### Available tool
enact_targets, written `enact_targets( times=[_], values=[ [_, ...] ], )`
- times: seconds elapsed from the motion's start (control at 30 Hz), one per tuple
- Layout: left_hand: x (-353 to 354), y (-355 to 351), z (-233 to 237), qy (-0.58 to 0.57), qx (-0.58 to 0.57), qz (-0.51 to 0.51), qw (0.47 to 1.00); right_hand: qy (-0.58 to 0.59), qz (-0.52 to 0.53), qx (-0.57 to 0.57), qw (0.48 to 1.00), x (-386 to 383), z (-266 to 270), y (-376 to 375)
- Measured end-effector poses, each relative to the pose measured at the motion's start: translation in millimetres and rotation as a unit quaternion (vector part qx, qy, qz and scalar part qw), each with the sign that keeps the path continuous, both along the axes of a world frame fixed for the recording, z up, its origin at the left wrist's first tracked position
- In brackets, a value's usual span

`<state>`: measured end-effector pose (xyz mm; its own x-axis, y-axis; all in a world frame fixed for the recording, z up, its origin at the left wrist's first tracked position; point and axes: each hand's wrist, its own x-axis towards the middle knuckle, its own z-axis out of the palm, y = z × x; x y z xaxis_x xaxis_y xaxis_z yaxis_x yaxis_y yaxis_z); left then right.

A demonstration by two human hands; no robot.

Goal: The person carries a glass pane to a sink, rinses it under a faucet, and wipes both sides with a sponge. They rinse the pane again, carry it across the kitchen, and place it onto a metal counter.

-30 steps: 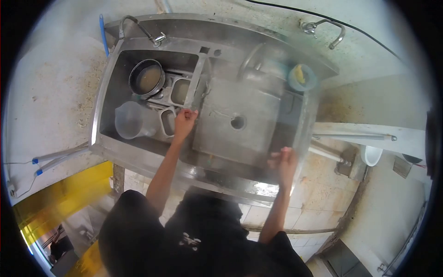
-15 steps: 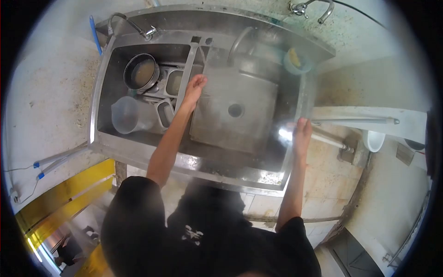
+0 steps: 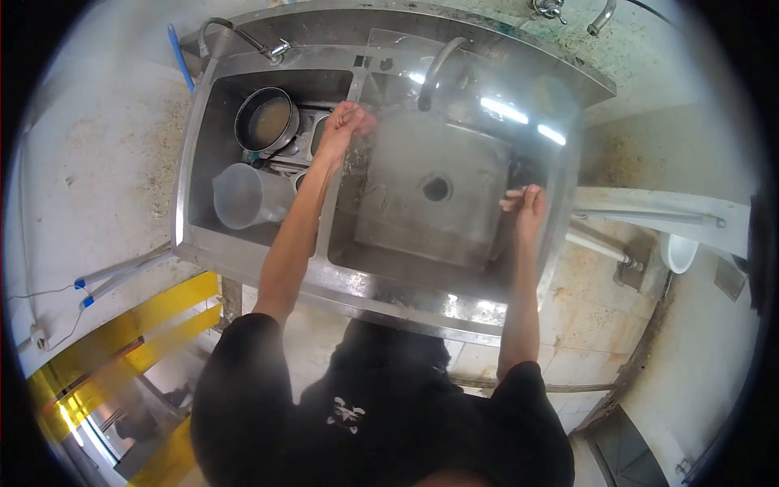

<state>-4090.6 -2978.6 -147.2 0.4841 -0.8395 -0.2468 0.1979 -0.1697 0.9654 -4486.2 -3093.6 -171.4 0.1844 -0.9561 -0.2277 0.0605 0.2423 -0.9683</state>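
Note:
A clear, see-through plastic panel, which may be a lid, is held over the right sink basin. Light streaks reflect off its upper right part, and the basin's drain shows through below. My left hand is closed at the panel's left side, above the divider between the basins. At its right side, my right hand has bent fingers and appears to grip the edge. The panel's exact outline is hard to make out. A curved faucet spout stands behind or under it.
In the left basin sit a round pot of cloudy liquid, a translucent plastic jug and metal containers partly behind my left arm. A second faucet rises at the back left. Pipes run along the right.
The panel now shows bright light streaks and has shifted or tilted. My right hand has moved up and inward from the basin's right rim. The whole view has shifted slightly.

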Motion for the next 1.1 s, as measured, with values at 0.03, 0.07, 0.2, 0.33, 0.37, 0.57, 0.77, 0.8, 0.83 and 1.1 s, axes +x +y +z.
enact_targets(
  times=[0.03,0.07,0.2,0.33,0.37,0.57,0.77,0.8,0.83,1.1],
  values=[
    [-0.7,2.3,4.6,0.017,0.009,0.009,1.0,0.001,0.019,-0.006,1.0,0.6,-3.2,-4.6],
    [-2.1,4.4,9.1,0.034,0.017,0.019,0.999,0.001,0.016,-0.003,1.0,2.2,-7.1,-8.1],
    [-1.5,3.1,19.7,0.033,0.015,0.015,0.999,0.003,0.015,0.009,1.0,9.8,-14.8,-23.2],
    [-0.6,-3.9,25.6,0.027,0.004,0.019,0.999,0.008,0.029,0.002,1.0,10.6,-20.3,-22.7],
    [1.5,-5.8,26.3,0.021,-0.001,0.019,1.0,0.009,0.027,-0.002,1.0,12.6,-21.9,-21.9],
    [28.3,13.2,26.3,-0.076,0.032,0.012,0.997,-0.029,0.042,0.042,0.998,19.3,-47.8,4.6],
    [20.9,54.4,82.3,-0.025,0.018,0.051,0.998,-0.07,0.075,0.1,0.99,45.0,-50.7,40.6],
    [24.1,61.1,87.9,-0.03,0.037,0.068,0.997,-0.073,0.07,0.102,0.99,50.2,-50.5,47.0],
    [29.4,67.9,91.6,-0.031,0.045,0.066,0.996,-0.074,0.082,0.12,0.987,57.0,-50.3,52.6],
    [42.4,105.9,113.5,-0.059,0.083,0.109,0.989,-0.076,0.191,0.177,0.962,87.8,-42.9,61.2]
  ],
)
